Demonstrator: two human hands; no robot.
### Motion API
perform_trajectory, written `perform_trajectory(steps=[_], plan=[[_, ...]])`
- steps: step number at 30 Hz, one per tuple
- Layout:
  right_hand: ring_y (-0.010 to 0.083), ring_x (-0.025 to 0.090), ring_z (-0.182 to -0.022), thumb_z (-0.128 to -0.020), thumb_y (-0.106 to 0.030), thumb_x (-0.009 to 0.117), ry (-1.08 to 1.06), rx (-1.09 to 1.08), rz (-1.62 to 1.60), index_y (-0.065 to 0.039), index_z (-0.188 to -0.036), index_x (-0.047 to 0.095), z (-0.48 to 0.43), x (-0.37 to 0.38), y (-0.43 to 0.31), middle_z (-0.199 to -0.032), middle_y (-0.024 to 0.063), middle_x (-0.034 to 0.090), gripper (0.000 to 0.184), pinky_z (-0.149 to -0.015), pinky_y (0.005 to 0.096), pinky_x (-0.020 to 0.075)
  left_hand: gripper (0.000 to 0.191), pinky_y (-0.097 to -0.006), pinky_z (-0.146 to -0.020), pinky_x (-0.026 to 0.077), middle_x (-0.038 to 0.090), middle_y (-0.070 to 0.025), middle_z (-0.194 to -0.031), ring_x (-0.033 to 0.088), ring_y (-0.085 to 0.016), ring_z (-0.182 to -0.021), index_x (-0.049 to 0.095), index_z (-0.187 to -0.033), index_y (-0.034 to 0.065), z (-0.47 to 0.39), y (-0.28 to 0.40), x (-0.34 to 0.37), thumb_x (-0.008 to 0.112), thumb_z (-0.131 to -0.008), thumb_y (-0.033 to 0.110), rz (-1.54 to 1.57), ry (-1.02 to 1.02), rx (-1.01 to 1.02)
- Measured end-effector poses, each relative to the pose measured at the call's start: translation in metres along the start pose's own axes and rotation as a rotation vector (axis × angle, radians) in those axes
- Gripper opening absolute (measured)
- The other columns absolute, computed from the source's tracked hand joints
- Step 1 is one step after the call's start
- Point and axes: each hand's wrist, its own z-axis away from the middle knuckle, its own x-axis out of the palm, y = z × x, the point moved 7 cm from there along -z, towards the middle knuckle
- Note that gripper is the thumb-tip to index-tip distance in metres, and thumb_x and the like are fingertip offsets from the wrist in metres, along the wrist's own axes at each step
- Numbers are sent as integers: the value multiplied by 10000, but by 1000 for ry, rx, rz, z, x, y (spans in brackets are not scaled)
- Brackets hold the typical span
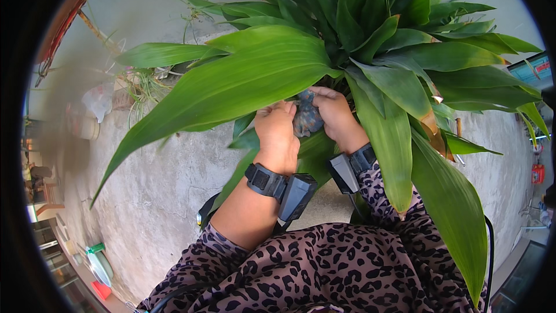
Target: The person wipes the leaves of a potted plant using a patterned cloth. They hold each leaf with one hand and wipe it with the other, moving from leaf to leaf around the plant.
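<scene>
A crumpled blue-grey cloth with a speckled pattern (308,118) is bunched between my hands at the base of a large broad-leaved plant (369,8). My right hand (333,111) pinches the cloth from its right side, close to the leaf stalks. On the other side my left hand (278,126) has its fingers curled at the cloth's left edge. A long, wide green leaf (234,78) arches just above my left fingers and partly covers them. Drooping leaves (388,152) hang beside my right wrist, some with brown, dry tips. Where the stalks enter the soil is hidden.
Each wrist carries a black strapped device (298,195). Cracked concrete floor (152,182) spreads around the plant. At left are a white bucket (89,128), a plastic bag (99,101) and small grassy plants (145,89). A red container (537,174) stands far right.
</scene>
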Motion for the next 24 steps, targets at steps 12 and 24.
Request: perform_trajectory(steps=[12, 24], plan=[[185, 634, -823, -795, 39, 447, -5, 16, 19, 42, -1080, 651, 15, 13, -17, -987, 129, 681, 351, -764, 288, 507, 194, -318, -864, 494, 614, -58, -977, 616, -189, -935, 561, -1084, 12, -8, -8, -3, 545, -967, 167, 16, -40, -24], [266, 659, -926, -777, 30, 458, 92, -321, 434, 7, -1065, 672, 32, 27, -34, -1047, 198, 675, 359, -859, 318, 492, 244, -308, -844, 473, 612, -80, -983, 585, -185, -950, 564, -1082, 8, 2, 2, -1, 566, -959, 219, -22, -29, -47]])
